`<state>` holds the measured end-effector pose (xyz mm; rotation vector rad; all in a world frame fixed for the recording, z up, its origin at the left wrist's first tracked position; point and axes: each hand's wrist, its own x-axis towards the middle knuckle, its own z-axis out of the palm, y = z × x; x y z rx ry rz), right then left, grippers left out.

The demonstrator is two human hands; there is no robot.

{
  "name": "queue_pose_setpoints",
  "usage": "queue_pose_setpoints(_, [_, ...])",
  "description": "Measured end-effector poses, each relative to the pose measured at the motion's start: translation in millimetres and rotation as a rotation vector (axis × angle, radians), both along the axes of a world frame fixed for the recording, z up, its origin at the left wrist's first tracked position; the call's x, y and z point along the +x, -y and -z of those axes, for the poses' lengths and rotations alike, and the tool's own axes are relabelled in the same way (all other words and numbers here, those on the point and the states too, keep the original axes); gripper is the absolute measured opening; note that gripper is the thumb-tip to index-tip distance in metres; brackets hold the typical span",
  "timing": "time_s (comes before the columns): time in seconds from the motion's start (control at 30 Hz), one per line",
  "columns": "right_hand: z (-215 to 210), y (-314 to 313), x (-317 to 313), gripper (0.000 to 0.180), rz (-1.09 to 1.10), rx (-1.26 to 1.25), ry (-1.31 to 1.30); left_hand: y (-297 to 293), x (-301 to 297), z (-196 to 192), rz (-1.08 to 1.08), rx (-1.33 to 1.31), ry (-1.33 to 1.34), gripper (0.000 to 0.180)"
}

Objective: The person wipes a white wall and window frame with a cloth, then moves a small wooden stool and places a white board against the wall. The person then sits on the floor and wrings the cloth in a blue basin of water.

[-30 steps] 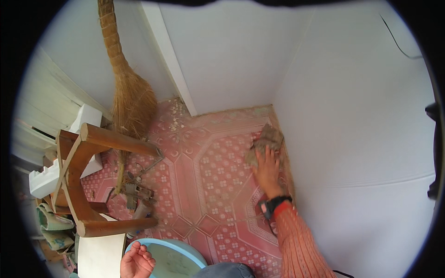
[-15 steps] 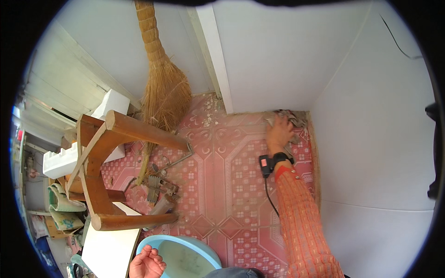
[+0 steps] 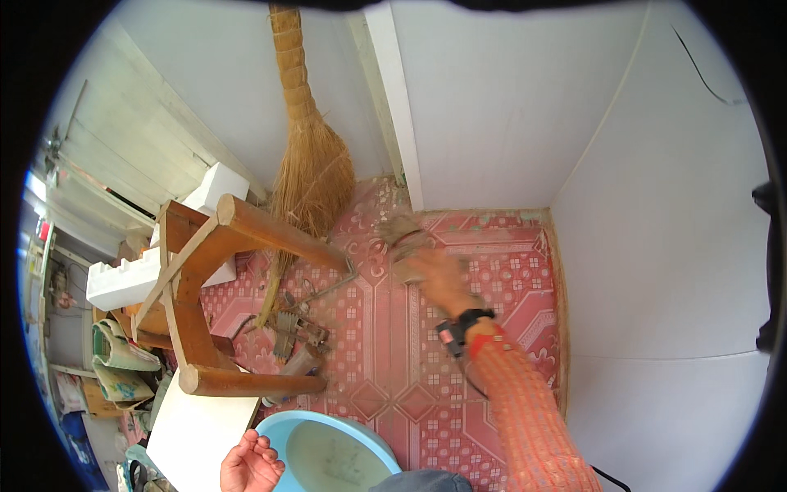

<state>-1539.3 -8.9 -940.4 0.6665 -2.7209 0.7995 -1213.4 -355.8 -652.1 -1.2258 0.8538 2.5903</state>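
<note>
My right hand [image 3: 443, 279] is blurred by motion and presses a grey-brown rag [image 3: 400, 234] against the red patterned floor [image 3: 434, 394]. The rag spreads out ahead of the fingers, near the foot of the wall post. A black band with a small corded device [image 3: 452, 336] sits on my right wrist. My left hand [image 3: 250, 463] hovers at the left rim of a light blue basin [image 3: 373, 435], palm up, fingers loosely curled and nothing visible in it. Cloudy water stands in the basin.
An overturned wooden stool [image 3: 193, 328] lies at the left, its legs pointing right. A straw broom [image 3: 316, 172] leans on the wall behind it. White foam pieces [image 3: 123, 283], a white board [image 3: 193, 435] and a metal tool [image 3: 291, 328] lie around the stool. Pale walls [image 3: 656, 246] close in the right side.
My right hand has swept the rag leftward from the far right corner toward the wall post. My left hand stays by the basin. The view has shifted slightly.
</note>
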Motion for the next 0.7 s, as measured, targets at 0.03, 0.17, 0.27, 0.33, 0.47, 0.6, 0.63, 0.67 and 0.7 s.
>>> queue_pose_setpoints(0.03, [-3, -30, -4, 0.048, 0.119, 0.064, 0.081, 4, 2, 0, -0.011, -0.003, 0.001, 0.020])
queue_pose_setpoints(0.17, [-15, -150, -19, 0.051, 0.753, 0.285, 0.223, 17, 9, 5, -0.045, 0.006, -0.004, 0.020])
queue_pose_setpoints(0.27, [-10, -168, -46, 0.057, 0.996, 0.283, 0.203, 22, 14, 8, -0.072, 0.029, 0.026, 0.020])
queue_pose_setpoints(0.33, [-2, -152, -62, 0.058, 1.059, 0.291, 0.284, 24, 17, 10, -0.090, 0.035, 0.049, 0.019])
queue_pose_setpoints(0.47, [24, -53, -82, 0.052, 0.963, 0.324, 0.084, 21, 17, 11, -0.120, 0.028, 0.076, 0.019])
queue_pose_setpoints(0.6, [29, 61, -72, 0.048, 0.554, 0.345, 0.083, 14, 11, 8, -0.102, 0.026, 0.063, 0.018])
queue_pose_setpoints(0.63, [23, 81, -65, 0.049, 0.417, 0.227, 0.061, 15, 9, 6, -0.088, 0.013, 0.046, 0.018])
queue_pose_setpoints(0.67, [16, 93, -60, 0.050, 0.259, 0.132, 0.135, 15, 8, 2, -0.077, -0.002, 0.028, 0.018])
queue_pose_setpoints(0.7, [7, 93, -59, 0.050, 0.196, 0.050, 0.246, 16, 9, 0, -0.069, -0.012, 0.008, 0.018])
